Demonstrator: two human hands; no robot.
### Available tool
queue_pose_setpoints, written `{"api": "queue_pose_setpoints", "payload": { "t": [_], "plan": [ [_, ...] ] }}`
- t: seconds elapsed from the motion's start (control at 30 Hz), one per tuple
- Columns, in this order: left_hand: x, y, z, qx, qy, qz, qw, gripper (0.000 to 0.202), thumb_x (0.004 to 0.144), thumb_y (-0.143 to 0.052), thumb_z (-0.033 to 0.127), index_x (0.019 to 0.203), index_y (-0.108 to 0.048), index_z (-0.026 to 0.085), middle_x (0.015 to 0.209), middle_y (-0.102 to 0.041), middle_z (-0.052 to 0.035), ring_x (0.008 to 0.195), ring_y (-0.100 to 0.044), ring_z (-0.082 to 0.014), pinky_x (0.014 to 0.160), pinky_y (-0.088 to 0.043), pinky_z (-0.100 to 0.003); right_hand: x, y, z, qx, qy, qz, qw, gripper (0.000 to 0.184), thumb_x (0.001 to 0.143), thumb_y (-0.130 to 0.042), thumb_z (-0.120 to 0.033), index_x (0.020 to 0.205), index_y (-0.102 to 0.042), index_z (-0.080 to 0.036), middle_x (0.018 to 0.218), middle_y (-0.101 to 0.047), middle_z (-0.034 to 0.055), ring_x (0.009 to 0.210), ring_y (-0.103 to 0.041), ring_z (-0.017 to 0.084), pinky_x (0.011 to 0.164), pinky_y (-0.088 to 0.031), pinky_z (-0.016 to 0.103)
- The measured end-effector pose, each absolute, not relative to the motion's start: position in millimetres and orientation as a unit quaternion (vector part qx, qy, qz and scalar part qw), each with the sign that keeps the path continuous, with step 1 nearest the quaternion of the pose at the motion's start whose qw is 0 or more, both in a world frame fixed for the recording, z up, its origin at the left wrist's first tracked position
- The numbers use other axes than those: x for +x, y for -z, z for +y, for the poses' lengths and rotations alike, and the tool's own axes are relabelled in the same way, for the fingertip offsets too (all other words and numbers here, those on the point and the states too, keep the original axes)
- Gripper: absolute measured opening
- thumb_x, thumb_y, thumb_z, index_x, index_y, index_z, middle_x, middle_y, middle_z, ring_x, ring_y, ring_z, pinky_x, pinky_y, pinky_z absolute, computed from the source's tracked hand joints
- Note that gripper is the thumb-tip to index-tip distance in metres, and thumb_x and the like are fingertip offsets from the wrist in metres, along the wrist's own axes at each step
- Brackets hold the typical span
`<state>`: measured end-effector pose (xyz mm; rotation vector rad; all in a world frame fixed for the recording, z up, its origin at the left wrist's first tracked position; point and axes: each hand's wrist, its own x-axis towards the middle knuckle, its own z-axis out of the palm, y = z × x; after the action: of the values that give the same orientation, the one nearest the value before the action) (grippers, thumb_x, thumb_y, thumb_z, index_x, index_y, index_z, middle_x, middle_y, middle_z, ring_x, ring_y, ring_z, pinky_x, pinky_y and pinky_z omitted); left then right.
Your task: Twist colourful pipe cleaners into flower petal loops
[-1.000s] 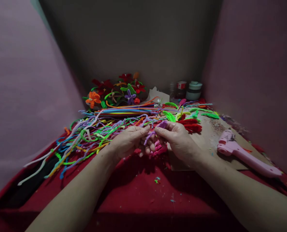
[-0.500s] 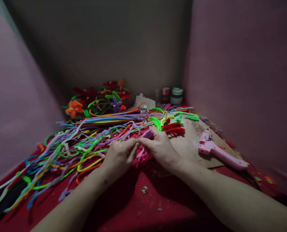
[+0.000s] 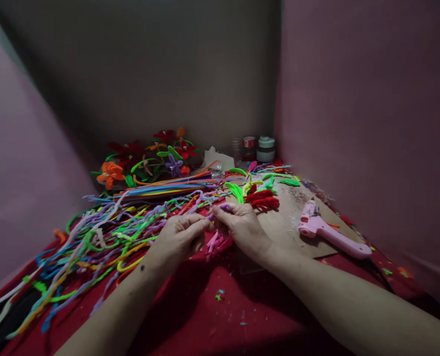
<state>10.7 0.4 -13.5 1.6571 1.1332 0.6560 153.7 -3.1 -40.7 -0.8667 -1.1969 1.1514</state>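
Observation:
A purple pipe cleaner [image 3: 225,207] runs between my two hands at the middle of the table. My left hand [image 3: 183,235] pinches its near end between thumb and fingers. My right hand [image 3: 244,227] is closed on the other part, which pokes out beyond the thumb. Fingers partly cover the piece, so its full shape is hidden. Just below the hands lie pink pipe cleaner pieces [image 3: 214,242] on the red cloth [image 3: 205,306]. Beyond my right hand, red pipe cleaner loops [image 3: 262,200] and bright green ones [image 3: 235,192] rest on a board.
Tangled coloured pipe cleaners [image 3: 105,242] spread over the left side. A pink glue gun [image 3: 334,237] lies on the brown board [image 3: 279,232] at right. Behind stand pipe cleaner flowers [image 3: 110,173], a dark jar [image 3: 248,147] and a pale-lidded jar [image 3: 266,148]. Walls close in on both sides.
My hands have drawn slightly apart, and a stretch of the purple pipe cleaner now shows between them. The whole view has shifted a little, so the scene sits further left.

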Motion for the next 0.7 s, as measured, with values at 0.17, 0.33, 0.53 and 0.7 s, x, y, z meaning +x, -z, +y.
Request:
{"api": "queue_pose_setpoints", "payload": {
  "t": [0.17, 0.33, 0.53, 0.7],
  "plan": [
    [10, 17, 6, 0.640, -0.310, 0.499, 0.496, 0.027, 0.075, -0.052, 0.042, 0.071, -0.054, 0.015, 0.038, -0.028, 0.0093, 0.034, -0.020, -0.0040, 0.037, -0.012, -0.017, 170, 32, 1, -0.424, -0.396, -0.478, 0.660, 0.041, 0.085, -0.037, -0.048, 0.070, -0.056, -0.016, 0.056, -0.047, -0.0015, 0.046, -0.041, 0.009, 0.045, -0.032, 0.023],
    [8, 23, 16, 0.640, -0.344, 0.508, 0.463, 0.032, 0.073, -0.054, 0.046, 0.067, -0.052, 0.015, 0.042, -0.033, 0.0081, 0.036, -0.025, -0.0042, 0.037, -0.016, -0.017, 157, 44, -20, -0.331, -0.133, -0.759, 0.544, 0.036, 0.090, -0.035, -0.032, 0.064, -0.056, -0.017, 0.060, -0.052, 0.0014, 0.057, -0.047, 0.011, 0.056, -0.034, 0.024],
    [15, 24, 23, 0.673, -0.328, 0.505, 0.429, 0.032, 0.076, -0.052, 0.044, 0.062, -0.049, 0.016, 0.044, -0.035, 0.0075, 0.038, -0.026, -0.0050, 0.038, -0.020, -0.018, 132, 59, -36, -0.263, -0.022, -0.861, 0.434, 0.040, 0.090, -0.034, -0.032, 0.059, -0.053, -0.016, 0.056, -0.057, 0.0025, 0.053, -0.051, 0.012, 0.051, -0.033, 0.026],
    [34, 12, 42, 0.791, -0.280, 0.449, 0.307, 0.030, 0.078, -0.050, 0.041, 0.065, -0.057, 0.016, 0.049, -0.041, 0.0049, 0.046, -0.033, -0.0069, 0.043, -0.027, -0.017, 131, 62, -34, -0.266, -0.019, -0.862, 0.431, 0.042, 0.090, -0.031, -0.033, 0.057, -0.052, -0.017, 0.055, -0.058, 0.0024, 0.052, -0.055, 0.013, 0.049, -0.034, 0.026]
  ]
}}
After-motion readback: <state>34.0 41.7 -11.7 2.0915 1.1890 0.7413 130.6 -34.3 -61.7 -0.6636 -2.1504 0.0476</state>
